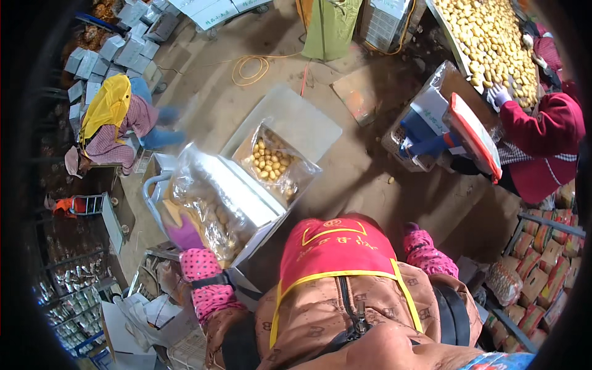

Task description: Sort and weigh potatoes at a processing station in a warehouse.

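My left hand [185,232], in a purple glove, is at the left side of a white carton lined with clear plastic film [203,194]. Whether its fingers grip the carton's edge is unclear. Potatoes [223,215] show through the film inside. A curved grey handle [150,199] rises just beyond that hand. Behind this carton stands a second lined carton, with potatoes [270,159] in its open top. My right hand [410,226], in a dark glove, hangs beside my red apron [337,249], well apart from the cartons. Most of it is hidden by the pink dotted sleeve.
A grey board [300,120] lies behind the cartons. At right, a person in a red top [536,125] reaches over a sorting table of potatoes [485,46]. A person in a yellow vest [106,106] bends near stacked boxes. A yellow cable [249,69] coils on the floor.
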Demonstrator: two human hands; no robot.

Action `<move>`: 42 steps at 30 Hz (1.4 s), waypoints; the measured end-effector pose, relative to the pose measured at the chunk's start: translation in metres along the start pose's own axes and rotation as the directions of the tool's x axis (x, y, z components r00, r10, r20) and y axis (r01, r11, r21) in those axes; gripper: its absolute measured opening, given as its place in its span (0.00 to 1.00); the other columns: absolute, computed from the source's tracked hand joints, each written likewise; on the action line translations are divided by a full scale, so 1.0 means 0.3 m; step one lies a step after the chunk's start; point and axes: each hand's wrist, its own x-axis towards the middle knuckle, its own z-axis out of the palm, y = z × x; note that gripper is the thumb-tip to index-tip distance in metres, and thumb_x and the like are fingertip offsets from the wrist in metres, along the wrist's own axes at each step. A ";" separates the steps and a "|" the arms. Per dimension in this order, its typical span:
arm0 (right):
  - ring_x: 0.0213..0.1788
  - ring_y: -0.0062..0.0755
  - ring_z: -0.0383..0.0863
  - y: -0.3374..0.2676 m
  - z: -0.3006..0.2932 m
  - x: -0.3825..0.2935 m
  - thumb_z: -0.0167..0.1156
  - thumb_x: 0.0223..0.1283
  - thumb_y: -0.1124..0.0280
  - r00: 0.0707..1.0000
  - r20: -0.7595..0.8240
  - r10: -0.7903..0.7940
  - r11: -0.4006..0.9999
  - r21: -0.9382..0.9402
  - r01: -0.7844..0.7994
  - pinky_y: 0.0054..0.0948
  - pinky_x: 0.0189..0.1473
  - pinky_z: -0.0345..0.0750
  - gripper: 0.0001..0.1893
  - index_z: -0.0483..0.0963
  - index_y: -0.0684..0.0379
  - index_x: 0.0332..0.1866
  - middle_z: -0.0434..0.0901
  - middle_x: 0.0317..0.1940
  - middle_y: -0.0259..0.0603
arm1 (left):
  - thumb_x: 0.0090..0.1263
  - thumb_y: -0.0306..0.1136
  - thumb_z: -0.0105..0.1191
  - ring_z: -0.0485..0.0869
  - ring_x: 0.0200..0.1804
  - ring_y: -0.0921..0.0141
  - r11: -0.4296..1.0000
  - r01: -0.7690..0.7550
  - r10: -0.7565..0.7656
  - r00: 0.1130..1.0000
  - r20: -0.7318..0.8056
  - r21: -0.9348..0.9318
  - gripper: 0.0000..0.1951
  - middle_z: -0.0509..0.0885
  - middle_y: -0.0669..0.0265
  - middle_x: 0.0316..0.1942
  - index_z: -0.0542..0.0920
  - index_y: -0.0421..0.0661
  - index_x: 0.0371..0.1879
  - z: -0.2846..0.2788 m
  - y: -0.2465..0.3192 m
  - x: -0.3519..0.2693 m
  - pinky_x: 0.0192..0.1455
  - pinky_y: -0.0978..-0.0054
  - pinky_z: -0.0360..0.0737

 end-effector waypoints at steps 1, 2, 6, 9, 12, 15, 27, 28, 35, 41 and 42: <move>0.48 0.41 0.87 0.015 -0.029 0.030 0.59 0.75 0.49 1.000 -0.002 -0.002 1.000 -0.026 0.002 0.40 0.53 0.82 0.24 0.86 0.57 0.61 0.90 0.47 0.47 | 0.74 0.32 0.64 0.82 0.68 0.49 0.983 0.008 0.000 0.999 0.043 -0.184 0.28 0.83 0.42 0.66 0.77 0.35 0.71 0.041 0.139 -0.031 0.74 0.53 0.77; 0.49 0.43 0.87 0.007 -0.051 0.057 0.59 0.75 0.48 1.000 -0.003 -0.017 0.999 -0.047 0.017 0.40 0.54 0.82 0.25 0.86 0.57 0.61 0.89 0.48 0.48 | 0.74 0.31 0.65 0.83 0.68 0.51 0.969 0.027 0.012 0.987 0.159 -0.244 0.27 0.84 0.44 0.65 0.78 0.36 0.71 0.074 0.265 -0.065 0.74 0.55 0.77; 0.54 0.48 0.87 -0.277 -0.092 0.166 0.59 0.74 0.47 0.975 -0.001 -0.222 0.966 -0.137 0.220 0.43 0.59 0.82 0.26 0.86 0.58 0.62 0.89 0.51 0.51 | 0.74 0.30 0.63 0.84 0.66 0.57 0.919 -0.071 0.229 0.897 0.378 -0.389 0.24 0.87 0.51 0.62 0.81 0.40 0.68 0.274 0.604 -0.272 0.72 0.60 0.78; 0.58 0.52 0.87 -0.691 -0.081 0.210 0.59 0.73 0.45 0.888 0.034 -0.458 0.872 -0.176 0.456 0.45 0.63 0.81 0.28 0.86 0.58 0.62 0.89 0.53 0.54 | 0.74 0.31 0.64 0.86 0.63 0.58 0.874 0.234 0.098 0.774 0.626 -0.427 0.22 0.88 0.51 0.60 0.82 0.39 0.66 0.428 0.691 -0.429 0.69 0.60 0.81; 0.62 0.56 0.87 -1.126 -0.074 0.204 0.58 0.73 0.44 0.756 0.078 -0.650 0.737 -0.177 0.652 0.47 0.66 0.81 0.29 0.85 0.58 0.62 0.89 0.56 0.56 | 0.78 0.31 0.63 0.88 0.58 0.64 0.788 0.395 0.095 0.680 0.727 -0.472 0.19 0.89 0.57 0.56 0.83 0.39 0.64 0.591 0.699 -0.531 0.63 0.67 0.84; 0.60 0.60 0.88 -1.470 -0.110 0.184 0.64 0.67 0.42 0.595 0.093 -0.798 0.568 -0.213 0.795 0.48 0.65 0.82 0.32 0.85 0.62 0.61 0.89 0.54 0.60 | 0.81 0.30 0.60 0.87 0.47 0.73 0.522 0.743 -0.024 0.505 0.863 -0.420 0.16 0.89 0.66 0.45 0.82 0.38 0.63 0.780 0.691 -0.557 0.52 0.74 0.84; 0.48 0.50 0.91 -2.358 -0.420 0.298 0.66 0.69 0.62 0.787 0.419 -0.453 0.706 -0.370 0.604 0.50 0.49 0.85 0.09 0.83 0.54 0.46 0.90 0.39 0.50 | 0.75 0.45 0.64 0.89 0.61 0.53 0.571 0.800 -0.471 0.503 0.724 -0.185 0.26 0.90 0.48 0.58 0.83 0.41 0.65 1.012 0.802 -0.308 0.65 0.60 0.83; 0.44 0.49 0.91 -2.445 -0.410 0.305 0.65 0.70 0.62 0.513 0.518 -0.684 0.253 -0.490 0.834 0.48 0.46 0.85 0.08 0.83 0.55 0.43 0.89 0.36 0.50 | 0.75 0.46 0.65 0.89 0.61 0.53 0.545 0.822 -0.546 0.496 0.675 -0.163 0.26 0.90 0.48 0.58 0.83 0.41 0.65 1.009 0.807 -0.311 0.65 0.59 0.83; 0.38 0.48 0.91 -2.945 -0.185 0.554 0.63 0.70 0.60 -0.134 0.921 -0.367 -0.847 -0.271 0.457 0.45 0.41 0.85 0.09 0.82 0.55 0.40 0.89 0.33 0.46 | 0.75 0.48 0.62 0.89 0.60 0.54 0.051 0.988 -0.861 0.117 0.494 -0.144 0.28 0.90 0.50 0.57 0.83 0.43 0.68 1.155 0.940 -0.395 0.65 0.58 0.82; 0.60 0.48 0.83 -3.402 0.212 1.113 0.63 0.70 0.49 0.056 0.986 -0.157 -0.914 -0.166 0.371 0.55 0.62 0.76 0.24 0.75 0.52 0.62 0.81 0.57 0.47 | 0.71 0.48 0.69 0.84 0.69 0.55 -0.295 0.928 -0.903 -0.193 0.385 -0.227 0.38 0.84 0.47 0.68 0.74 0.38 0.75 1.549 1.231 -0.419 0.73 0.60 0.80; 0.63 0.48 0.81 -3.488 0.285 1.204 0.63 0.70 0.47 0.098 0.987 -0.128 -0.924 -0.155 0.350 0.56 0.66 0.73 0.27 0.73 0.52 0.66 0.79 0.62 0.47 | 0.70 0.48 0.71 0.82 0.72 0.55 -0.426 0.860 -0.869 -0.303 0.391 -0.280 0.42 0.82 0.46 0.71 0.71 0.35 0.78 1.612 1.279 -0.410 0.75 0.61 0.79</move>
